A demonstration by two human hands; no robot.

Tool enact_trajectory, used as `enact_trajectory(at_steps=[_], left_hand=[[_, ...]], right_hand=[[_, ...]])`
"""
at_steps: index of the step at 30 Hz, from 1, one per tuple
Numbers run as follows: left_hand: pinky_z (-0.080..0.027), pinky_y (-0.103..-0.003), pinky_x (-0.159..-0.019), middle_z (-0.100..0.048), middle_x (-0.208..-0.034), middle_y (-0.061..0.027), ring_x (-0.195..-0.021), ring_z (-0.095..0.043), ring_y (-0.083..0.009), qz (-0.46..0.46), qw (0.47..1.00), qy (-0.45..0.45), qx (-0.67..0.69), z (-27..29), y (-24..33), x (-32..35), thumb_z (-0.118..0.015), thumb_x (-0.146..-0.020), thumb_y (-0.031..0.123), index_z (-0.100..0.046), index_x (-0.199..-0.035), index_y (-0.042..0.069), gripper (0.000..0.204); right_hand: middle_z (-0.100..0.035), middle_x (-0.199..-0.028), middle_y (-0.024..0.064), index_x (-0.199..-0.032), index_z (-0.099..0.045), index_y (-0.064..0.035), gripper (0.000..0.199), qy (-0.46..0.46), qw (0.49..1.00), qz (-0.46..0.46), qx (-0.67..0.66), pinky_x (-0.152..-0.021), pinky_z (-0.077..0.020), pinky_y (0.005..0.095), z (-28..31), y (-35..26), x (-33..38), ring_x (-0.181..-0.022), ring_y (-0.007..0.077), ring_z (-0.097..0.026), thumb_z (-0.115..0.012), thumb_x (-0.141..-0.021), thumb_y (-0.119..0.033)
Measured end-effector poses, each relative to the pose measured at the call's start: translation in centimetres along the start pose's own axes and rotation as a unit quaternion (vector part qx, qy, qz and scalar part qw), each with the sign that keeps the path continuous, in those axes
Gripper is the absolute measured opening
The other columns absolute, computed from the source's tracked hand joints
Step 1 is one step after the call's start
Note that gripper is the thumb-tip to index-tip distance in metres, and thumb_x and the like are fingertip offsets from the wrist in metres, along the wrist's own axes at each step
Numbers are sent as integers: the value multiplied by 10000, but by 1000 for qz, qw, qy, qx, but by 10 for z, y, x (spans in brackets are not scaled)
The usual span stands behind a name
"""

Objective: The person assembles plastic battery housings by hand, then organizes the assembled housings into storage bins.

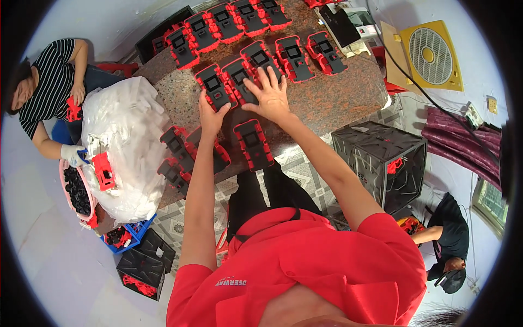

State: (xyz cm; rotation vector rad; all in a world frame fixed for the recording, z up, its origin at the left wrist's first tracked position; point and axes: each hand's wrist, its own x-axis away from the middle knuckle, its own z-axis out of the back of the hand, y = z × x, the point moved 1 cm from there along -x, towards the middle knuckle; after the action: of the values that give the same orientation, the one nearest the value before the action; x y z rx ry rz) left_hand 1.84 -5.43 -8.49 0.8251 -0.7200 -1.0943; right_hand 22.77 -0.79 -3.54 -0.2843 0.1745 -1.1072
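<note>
Many red-and-black plastic parts lie in rows on a speckled stone table (338, 92). My left hand (211, 115) rests with its fingers on one red-and-black part (213, 84) in the nearer row. My right hand (271, 94) lies flat with fingers spread across the neighbouring part (237, 76) and touches another part (260, 57). One more part (253, 144) lies alone near the table's front edge, below my right hand. A few parts (177, 152) are piled at the front left edge.
A big clear bag of white pieces (128, 147) fills the table's left side. A person in a striped top (52, 87) sits left, beside a pink basket (70, 204). A black crate (381, 158) stands right of me, a yellow fan (433, 54) beyond it, another person (447, 240) lower right.
</note>
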Motion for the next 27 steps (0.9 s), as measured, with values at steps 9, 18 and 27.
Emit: enact_trajectory(at_steps=[9, 18, 27], left_hand=[[-365, -432, -1051, -385, -1372, -224, -1274, -413, -381, 43, 999, 1, 7, -29, 29, -20, -808, -732, 213, -263, -1444, 44, 912], [-361, -433, -1056, -394, -1366, -242, -1256, -432, -383, -40, 996, 37, 64, -34, 24, -38, -793, -741, 179, -218, -1470, 56, 937], [-318, -524, -1016, -411, -1366, -260, -1243, -406, -433, 41, 911, 265, -313, 91, 53, 127, -737, -771, 358, -405, -1385, 59, 760]], right_hand=[[-367, -1444, 165, -1315, -514, -218, 659, 183, 983, -25, 0, -1027, -288, 611, 21, 51, -18, -1330, 383, -328, -708, -750, -495], [-394, -1364, 285, -1346, -502, -104, 657, 208, 921, -275, -180, -1045, -372, 462, 18, 237, -17, -1238, 437, -423, -749, -786, -342], [-539, -1255, 195, -1247, -550, -29, 479, 203, 963, 8, -175, -991, -412, 439, 31, 40, 51, -1173, 366, -511, -706, -813, -162]])
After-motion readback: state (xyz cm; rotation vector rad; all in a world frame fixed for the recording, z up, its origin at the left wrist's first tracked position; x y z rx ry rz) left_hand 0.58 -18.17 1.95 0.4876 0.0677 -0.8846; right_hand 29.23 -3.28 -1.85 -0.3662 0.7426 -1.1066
